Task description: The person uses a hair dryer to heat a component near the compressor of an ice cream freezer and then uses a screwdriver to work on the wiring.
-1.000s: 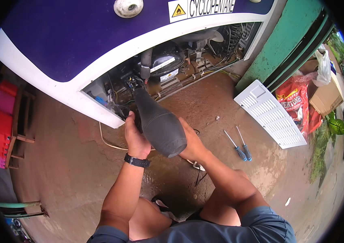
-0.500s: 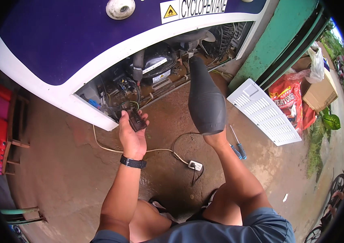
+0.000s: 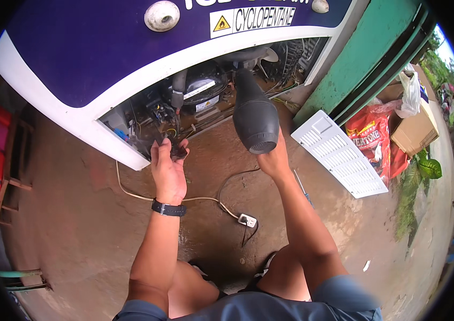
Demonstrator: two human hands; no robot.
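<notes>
My right hand (image 3: 273, 159) grips a black hair dryer (image 3: 256, 120), its nozzle reaching into the opened lower bay of a blue and white freezer cabinet (image 3: 98, 64). Inside the bay sit a black compressor (image 3: 201, 85), pipes and loose wiring (image 3: 158, 112). At the left of the opening, my left hand (image 3: 168, 176) is closed around a small dark translucent plastic housing (image 3: 177, 150), with a yellowish-green wire beside it. The fingers partly cover that housing. The dryer body hides most of my right fingers.
A white louvred panel (image 3: 339, 155) lies on the floor at right, near a screwdriver (image 3: 303, 184). A white socket block (image 3: 246, 220) with its cord lies between my arms. Beyond stand a green post (image 3: 339, 69), a red bag (image 3: 368, 136) and a cardboard box (image 3: 414, 128).
The hair dryer has moved up and left, its rear grille now showing. My left hand has tipped the plastic housing and brought it closer to the bay. The view has shifted slightly.
</notes>
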